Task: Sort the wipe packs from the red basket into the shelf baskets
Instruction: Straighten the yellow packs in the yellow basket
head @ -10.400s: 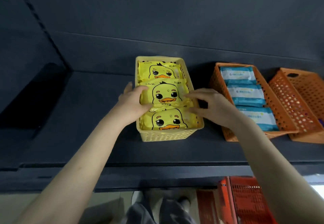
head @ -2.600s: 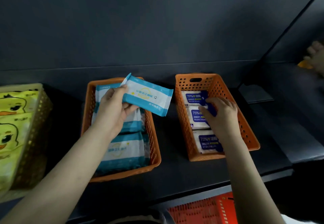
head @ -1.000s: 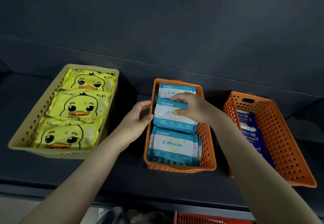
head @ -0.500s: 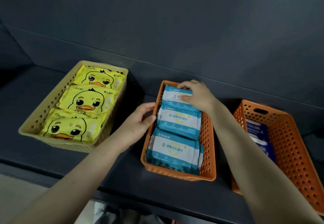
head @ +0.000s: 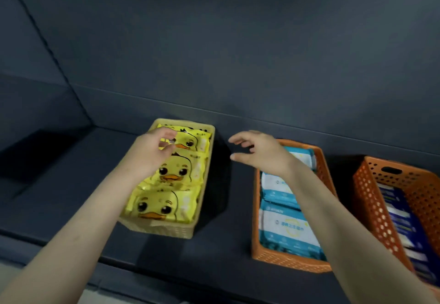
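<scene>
Dark shelf (head: pixel 71 184), three baskets (head: pixel 166 231), three duck packs (head: pixel 176 172)

Bare forearms (head: pixel 100 208) — left hand (head: pixel 152 153), right hand (head: pixel 260 154) bare.

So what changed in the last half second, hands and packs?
Both hands moved left. Right hand let go of the far blue pack and hovers open between baskets. Left hand left the orange basket rim, now over the duck packs in the yellow basket; contact unclear. Packs and baskets unchanged.

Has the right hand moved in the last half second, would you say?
Yes: the right hand has gone left, off the middle basket toward the yellow basket.
</scene>
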`<state>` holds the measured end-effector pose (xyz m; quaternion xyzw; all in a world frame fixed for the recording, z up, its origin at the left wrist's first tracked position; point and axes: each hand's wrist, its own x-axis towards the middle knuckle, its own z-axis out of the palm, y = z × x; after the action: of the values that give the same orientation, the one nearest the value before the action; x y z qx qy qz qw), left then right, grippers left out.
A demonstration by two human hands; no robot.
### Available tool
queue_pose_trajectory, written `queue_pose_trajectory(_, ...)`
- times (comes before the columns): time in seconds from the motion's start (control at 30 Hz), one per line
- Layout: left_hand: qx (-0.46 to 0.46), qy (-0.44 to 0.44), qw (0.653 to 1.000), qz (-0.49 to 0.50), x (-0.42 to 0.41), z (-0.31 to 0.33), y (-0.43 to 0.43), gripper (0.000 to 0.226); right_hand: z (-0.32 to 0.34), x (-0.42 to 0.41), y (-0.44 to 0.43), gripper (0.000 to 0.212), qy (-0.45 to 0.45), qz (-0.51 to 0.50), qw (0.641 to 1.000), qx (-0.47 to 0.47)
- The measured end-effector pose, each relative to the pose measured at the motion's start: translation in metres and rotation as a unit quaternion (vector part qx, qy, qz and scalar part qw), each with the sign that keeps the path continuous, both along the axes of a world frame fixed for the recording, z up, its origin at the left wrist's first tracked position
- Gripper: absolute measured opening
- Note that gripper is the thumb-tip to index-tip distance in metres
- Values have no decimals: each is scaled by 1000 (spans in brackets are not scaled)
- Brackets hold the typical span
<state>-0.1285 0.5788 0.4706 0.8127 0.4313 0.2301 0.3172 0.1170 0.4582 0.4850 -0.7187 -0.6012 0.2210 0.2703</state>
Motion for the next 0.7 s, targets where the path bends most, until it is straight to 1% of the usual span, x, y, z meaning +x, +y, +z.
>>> queue_pose_trajectory(0.07, -1, 39, 999, -17, -7, -4, 28, 31, -5, -22, 17, 37, 19, -5, 1000, -8)
queue_pose_trajectory(0.13, 6, 79, 995, -57, -8, -8, 51, 35, -9, -40, 34, 36, 25, -14, 999, -22)
queue_pose_trajectory(0.27, 23, 127, 984, -123, 1, -13, 86, 40, -12, -64, 72, 38, 25, -57, 998, -32)
queue_pose_trajectory(0.33, 35, 147, 977, -148, 7, -13, 101, 41, -13, -71, 91, 42, 15, -77, 996, -39)
queue_pose_trajectory(0.43, 40, 176, 965, -192, 12, -13, 116, 49, -18, -81, 115, 49, -10, -78, 995, -67)
queue_pose_trajectory(0.53, 36, 204, 950, -235, 17, -16, 125, 57, -26, -88, 129, 56, -90, -59, 988, -108)
queue_pose_trajectory(0.57, 39, 217, 944, -247, 20, -17, 127, 57, -28, -87, 132, 58, -104, -58, 985, -121)
queue_pose_trajectory(0.7, 32, 254, 925, -281, 25, -17, 139, 60, -31, -80, 139, 63, -94, -68, 980, -164)
